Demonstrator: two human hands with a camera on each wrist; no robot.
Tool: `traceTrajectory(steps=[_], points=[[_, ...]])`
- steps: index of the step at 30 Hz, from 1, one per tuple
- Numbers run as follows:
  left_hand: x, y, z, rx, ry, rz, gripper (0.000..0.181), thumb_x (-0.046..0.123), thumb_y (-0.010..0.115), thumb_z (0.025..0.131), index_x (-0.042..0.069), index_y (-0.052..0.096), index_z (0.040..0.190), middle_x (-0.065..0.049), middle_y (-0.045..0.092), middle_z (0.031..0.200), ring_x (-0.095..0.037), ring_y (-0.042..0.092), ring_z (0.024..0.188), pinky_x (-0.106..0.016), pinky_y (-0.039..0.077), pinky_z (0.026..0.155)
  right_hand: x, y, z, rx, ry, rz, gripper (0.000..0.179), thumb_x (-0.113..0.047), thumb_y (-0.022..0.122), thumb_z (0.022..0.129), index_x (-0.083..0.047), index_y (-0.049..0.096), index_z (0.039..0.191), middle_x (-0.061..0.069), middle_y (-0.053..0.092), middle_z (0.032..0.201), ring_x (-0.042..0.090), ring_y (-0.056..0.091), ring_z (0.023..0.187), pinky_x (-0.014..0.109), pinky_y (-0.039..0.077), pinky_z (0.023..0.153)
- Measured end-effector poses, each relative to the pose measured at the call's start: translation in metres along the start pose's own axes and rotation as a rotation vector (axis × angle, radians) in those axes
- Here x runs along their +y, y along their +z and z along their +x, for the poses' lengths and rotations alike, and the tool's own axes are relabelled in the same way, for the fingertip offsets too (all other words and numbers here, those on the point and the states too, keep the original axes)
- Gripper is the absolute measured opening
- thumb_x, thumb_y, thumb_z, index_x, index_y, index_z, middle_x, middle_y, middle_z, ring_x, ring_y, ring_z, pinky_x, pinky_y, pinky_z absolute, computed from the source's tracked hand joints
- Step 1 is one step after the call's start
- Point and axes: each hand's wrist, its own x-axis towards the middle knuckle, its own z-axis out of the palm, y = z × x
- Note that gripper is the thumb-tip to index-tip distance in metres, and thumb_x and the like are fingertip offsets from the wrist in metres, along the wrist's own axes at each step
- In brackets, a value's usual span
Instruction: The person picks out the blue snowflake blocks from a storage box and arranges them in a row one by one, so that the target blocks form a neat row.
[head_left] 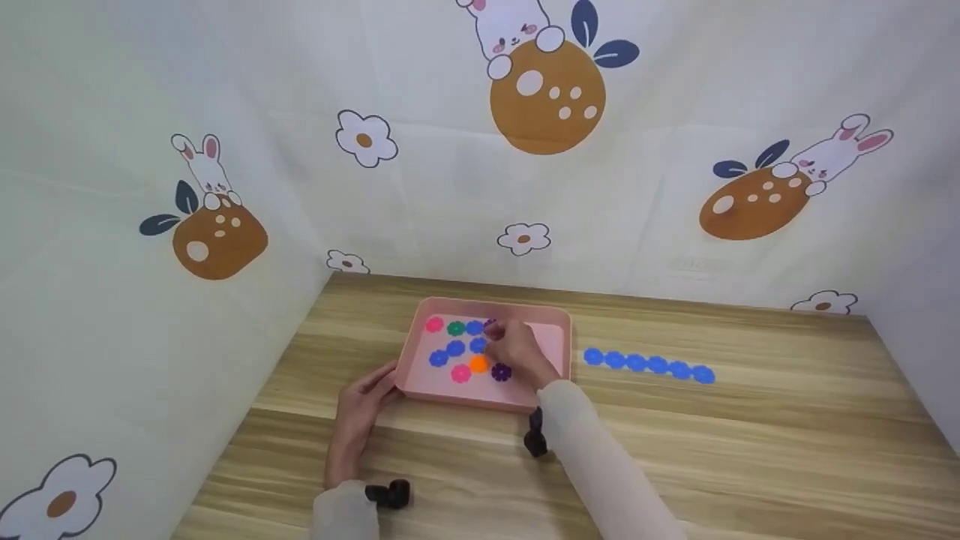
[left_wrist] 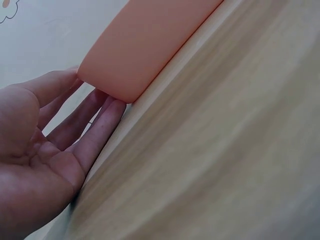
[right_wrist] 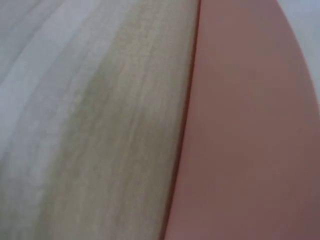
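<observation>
A pink tray (head_left: 465, 397) on the wooden table holds several small flower-shaped plastic pieces. My left hand (head_left: 360, 409) touches the tray's near left corner; in the left wrist view its fingers (left_wrist: 97, 132) extend fairly straight against the pink wall. Over the middle of the tray is my right hand (head_left: 519, 352), fingers bent downward among the pieces. Near its fingertips are a purple piece (head_left: 490, 325) and a blue piece (head_left: 477, 345), both partly covered. I cannot tell whether its fingers pinch one. An orange piece (head_left: 478, 364) and a dark purple piece (head_left: 501, 372) lie just below the hand.
Right of the tray, a straight row of several blue flower pieces (head_left: 649, 364) lies on the table (head_left: 750, 450). Pink pieces (head_left: 460, 373) and a green piece (head_left: 456, 328) are in the tray. A patterned white curtain (head_left: 435, 187) stands behind the table.
</observation>
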Motion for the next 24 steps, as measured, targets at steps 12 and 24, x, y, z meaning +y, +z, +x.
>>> traceTrajectory(steps=[12, 24], points=[[0.0005, -0.0007, -0.0002, 0.0, -0.018, 0.031, 0.036, 0.015, 0.063, 0.1, 0.001, 0.063, 0.133, -0.02, 0.062, 0.138, -0.025, 0.066, 0.121, -0.025, 0.059, 0.095, -0.0023, 0.0067, 0.004, 0.016, -0.066, -0.067, 0.028, 0.0, 0.071, 0.09, -0.005, 0.074, 0.117, 0.01, 0.065, 0.111, 0.024, 0.059, 0.098, 0.029, 0.062, 0.087], [-0.0006, -0.0013, -0.0002, 0.001, 0.012, -0.042, 0.035, 0.008, 0.064, 0.097, -0.006, 0.063, 0.13, -0.025, 0.061, 0.135, -0.016, 0.07, 0.111, -0.025, 0.06, 0.093, -0.0037, 0.0065, 0.0085, -0.007, -0.064, -0.167, 0.027, -0.007, 0.075, 0.089, -0.004, 0.074, 0.116, 0.011, 0.068, 0.112, 0.023, 0.06, 0.093, 0.03, 0.063, 0.085]])
